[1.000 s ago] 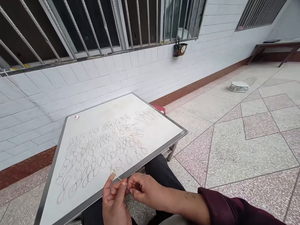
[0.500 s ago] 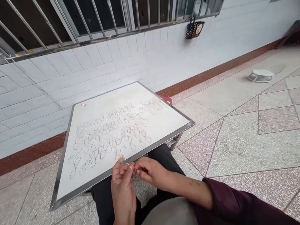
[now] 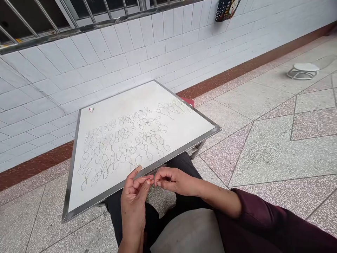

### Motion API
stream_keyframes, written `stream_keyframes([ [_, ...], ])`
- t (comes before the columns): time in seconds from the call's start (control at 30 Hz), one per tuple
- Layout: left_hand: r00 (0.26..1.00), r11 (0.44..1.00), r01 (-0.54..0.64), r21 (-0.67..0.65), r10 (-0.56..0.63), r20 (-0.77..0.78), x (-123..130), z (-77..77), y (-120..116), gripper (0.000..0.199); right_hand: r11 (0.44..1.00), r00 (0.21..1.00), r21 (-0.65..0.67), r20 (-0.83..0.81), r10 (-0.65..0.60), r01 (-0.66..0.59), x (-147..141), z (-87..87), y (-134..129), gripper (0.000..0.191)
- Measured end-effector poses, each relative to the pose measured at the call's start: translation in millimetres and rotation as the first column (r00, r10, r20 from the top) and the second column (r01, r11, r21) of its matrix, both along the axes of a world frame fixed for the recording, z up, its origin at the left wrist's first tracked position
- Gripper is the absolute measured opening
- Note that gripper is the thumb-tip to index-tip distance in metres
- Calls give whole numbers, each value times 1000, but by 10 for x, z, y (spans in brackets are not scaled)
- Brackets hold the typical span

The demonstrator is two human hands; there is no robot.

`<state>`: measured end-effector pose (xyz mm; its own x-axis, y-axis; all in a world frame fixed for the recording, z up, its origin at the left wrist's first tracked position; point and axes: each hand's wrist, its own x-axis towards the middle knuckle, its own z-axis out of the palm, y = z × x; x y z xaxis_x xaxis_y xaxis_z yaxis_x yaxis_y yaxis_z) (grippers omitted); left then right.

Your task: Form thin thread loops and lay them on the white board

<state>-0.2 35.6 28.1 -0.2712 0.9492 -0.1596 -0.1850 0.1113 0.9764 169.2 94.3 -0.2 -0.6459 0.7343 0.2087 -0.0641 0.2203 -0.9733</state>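
Over the near edge of the white table [image 3: 184,137], my left hand [image 3: 135,193] is closed in a pinch, thumb against a finger. A thin pale-reddish thread [image 3: 146,178] shows at its fingertips. Close on the right, my right hand [image 3: 173,181] pinches the same thread with thumb and forefinger, the fingertips of both hands almost touching. The thread's ends are too fine to make out. Many thin dark looped strands [image 3: 122,163], several in figure-eight shapes, lie in rows on the tabletop just beyond the hands.
A small white-and-red object [image 3: 91,109] sits at the table's far left corner. White tiled wall [image 3: 110,56] and barred windows stand behind it. A dark patterned bag [image 3: 226,10] hangs there. A low white stool [image 3: 302,71] stands on the floor at right.
The view has tilted down, so the table and wall sit higher. Both hands stay together; a little more of the thread shows, and the right fingers have shifted slightly away from the left.
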Motion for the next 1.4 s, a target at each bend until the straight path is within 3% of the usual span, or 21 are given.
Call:
stream_keyframes([
  [0.23,998,1000,-6,-23,4,-59,32,27,-3,61,1000,1000,0,15,-17,17,17,5,4,7],
  [0.43,995,996,-87,0,87,-53,91,28,12,57,984,989,144,91,-118,104,1,-25,-1,6],
  [0.63,950,962,-272,16,266,163,197,78,76,59,953,973,219,56,-225,208,-70,-95,-35,11],
  [0.9,892,943,-312,-113,332,307,239,26,140,56,933,946,161,-75,-314,322,-236,-313,-105,19],
  [1.2,892,920,-393,8,379,245,207,69,140,53,941,962,201,-27,-272,271,-160,-330,-134,20],
  [1.4,877,907,-422,12,405,258,172,43,119,51,965,974,136,-1,-225,223,-137,-345,-241,20],
])
